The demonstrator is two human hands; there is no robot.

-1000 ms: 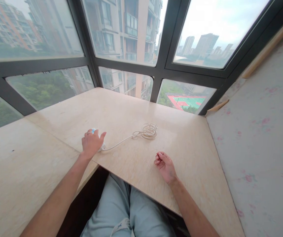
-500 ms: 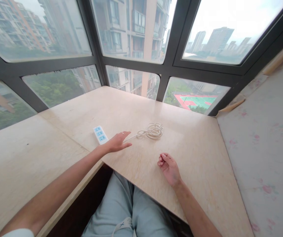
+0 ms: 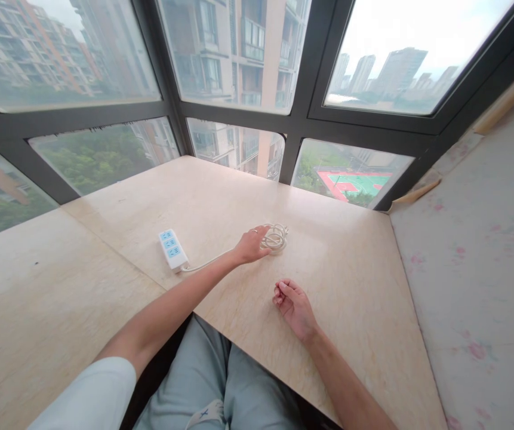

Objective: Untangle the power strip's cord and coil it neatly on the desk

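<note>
A white power strip (image 3: 173, 251) with blue socket faces lies on the pale stone-look surface. Its white cord (image 3: 212, 261) runs right, passes behind my left forearm and leads to a loose coil of cable (image 3: 277, 239). My left hand (image 3: 251, 245) is at the coil's left side, thumb and fingers apart, and hides part of it. Whether the fingertips touch the loops I cannot tell. Nearer to me, my right hand (image 3: 295, 307) rests palm up with its fingers curled in, and nothing shows in them.
Dark-framed windows (image 3: 299, 107) border the surface (image 3: 350, 269) at the back and left. On the right stands a wall (image 3: 471, 286) with flowered paper, peeling at its edge. My legs (image 3: 221, 376) are below the front edge.
My left hand has moved right, from beside the power strip to the coil of cable, uncovering the strip's cord end. My right hand stays curled. The view has shifted slightly.
</note>
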